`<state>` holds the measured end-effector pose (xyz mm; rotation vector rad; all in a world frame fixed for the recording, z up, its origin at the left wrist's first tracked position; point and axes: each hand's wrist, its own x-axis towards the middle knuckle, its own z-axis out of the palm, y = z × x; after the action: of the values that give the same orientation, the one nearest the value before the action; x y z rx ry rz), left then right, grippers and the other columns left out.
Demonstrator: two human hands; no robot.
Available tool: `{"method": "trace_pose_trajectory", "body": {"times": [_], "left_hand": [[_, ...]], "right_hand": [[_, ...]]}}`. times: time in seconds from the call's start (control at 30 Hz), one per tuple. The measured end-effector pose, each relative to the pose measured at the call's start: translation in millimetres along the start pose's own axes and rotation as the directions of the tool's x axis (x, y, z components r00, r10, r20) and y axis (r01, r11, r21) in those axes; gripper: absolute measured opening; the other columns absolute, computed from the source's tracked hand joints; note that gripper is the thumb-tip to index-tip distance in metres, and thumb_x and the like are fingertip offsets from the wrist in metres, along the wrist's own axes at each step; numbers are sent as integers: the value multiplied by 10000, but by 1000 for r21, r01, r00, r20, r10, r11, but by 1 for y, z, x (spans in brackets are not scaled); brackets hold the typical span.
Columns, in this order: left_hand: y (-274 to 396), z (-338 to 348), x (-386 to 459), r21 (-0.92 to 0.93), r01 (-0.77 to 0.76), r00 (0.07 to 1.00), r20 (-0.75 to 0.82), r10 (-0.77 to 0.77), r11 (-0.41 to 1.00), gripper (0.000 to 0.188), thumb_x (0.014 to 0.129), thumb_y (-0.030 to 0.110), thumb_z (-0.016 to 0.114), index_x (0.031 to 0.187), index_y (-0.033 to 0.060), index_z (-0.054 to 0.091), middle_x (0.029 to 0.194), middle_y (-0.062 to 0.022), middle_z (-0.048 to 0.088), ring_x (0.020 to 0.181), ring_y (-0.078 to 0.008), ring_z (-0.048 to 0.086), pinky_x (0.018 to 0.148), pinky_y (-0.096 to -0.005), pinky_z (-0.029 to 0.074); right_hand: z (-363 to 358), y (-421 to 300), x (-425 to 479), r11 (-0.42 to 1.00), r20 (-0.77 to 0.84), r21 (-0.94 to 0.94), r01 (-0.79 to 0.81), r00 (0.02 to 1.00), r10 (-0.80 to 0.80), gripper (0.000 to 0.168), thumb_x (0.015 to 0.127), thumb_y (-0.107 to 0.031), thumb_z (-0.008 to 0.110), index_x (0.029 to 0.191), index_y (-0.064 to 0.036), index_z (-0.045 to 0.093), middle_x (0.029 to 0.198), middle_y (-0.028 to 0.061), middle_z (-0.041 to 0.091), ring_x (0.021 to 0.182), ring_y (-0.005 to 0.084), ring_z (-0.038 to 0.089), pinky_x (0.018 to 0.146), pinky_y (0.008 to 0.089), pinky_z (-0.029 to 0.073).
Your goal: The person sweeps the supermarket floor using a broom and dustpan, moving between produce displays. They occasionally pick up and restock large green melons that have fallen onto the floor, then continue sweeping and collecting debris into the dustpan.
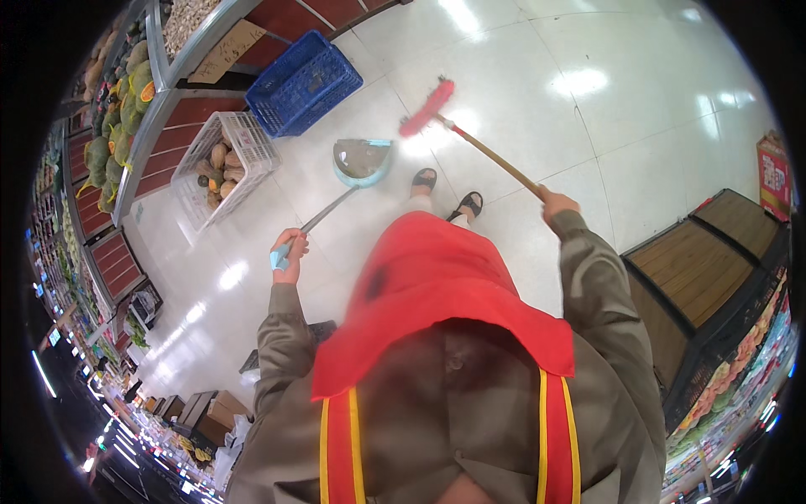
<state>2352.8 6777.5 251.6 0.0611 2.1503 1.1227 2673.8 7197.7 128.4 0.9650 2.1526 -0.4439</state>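
Note:
My left hand is closed around the grey handle of a light-blue long-handled dustpan, whose pan rests on the tiled floor with some debris in it. In my right hand is the wooden handle of a broom. Its pink-red head is just above or on the floor, to the right of the pan and apart from it; contact with the floor cannot be told. A red apron hangs in front of my body, and my sandalled feet stand below.
A blue plastic crate and a white crate of squashes stand by a produce display with melons at the left. Wooden-topped stands are at the right. A red box lies beyond them.

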Motion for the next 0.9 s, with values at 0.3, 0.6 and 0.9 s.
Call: {"method": "trace_pose_trajectory", "body": {"times": [0.3, 0.6, 0.9], "left_hand": [[12, 21, 4, 7, -81, 996, 27, 81, 997, 99, 793, 155, 556, 843, 70, 555, 703, -17, 570, 615, -87, 526, 545, -211, 402], [25, 60, 12, -13, -111, 992, 52, 111, 994, 113, 793, 160, 555, 847, 61, 548, 719, -9, 560, 639, -82, 517, 558, -215, 421], [28, 100, 84, -64, -139, 987, 72, 143, 988, 68, 802, 112, 546, 829, 51, 542, 716, 3, 545, 653, -67, 495, 567, -214, 420]], "right_hand": [[-22, 168, -45, 924, -149, -349, -156, 983, 110, 491, 790, -101, 442, 1241, -292, 410, 786, 96, 615, 720, 238, 611, 617, 380, 476], [-70, 219, 10, 830, -385, -474, -296, 917, 107, 495, 794, -107, 485, 1250, -283, 409, 713, 53, 575, 667, 203, 595, 573, 347, 484], [-150, 242, 56, 844, -378, -466, -266, 922, 81, 399, 814, -128, 469, 1203, -219, 465, 786, 95, 604, 737, 263, 604, 612, 386, 478]]}}
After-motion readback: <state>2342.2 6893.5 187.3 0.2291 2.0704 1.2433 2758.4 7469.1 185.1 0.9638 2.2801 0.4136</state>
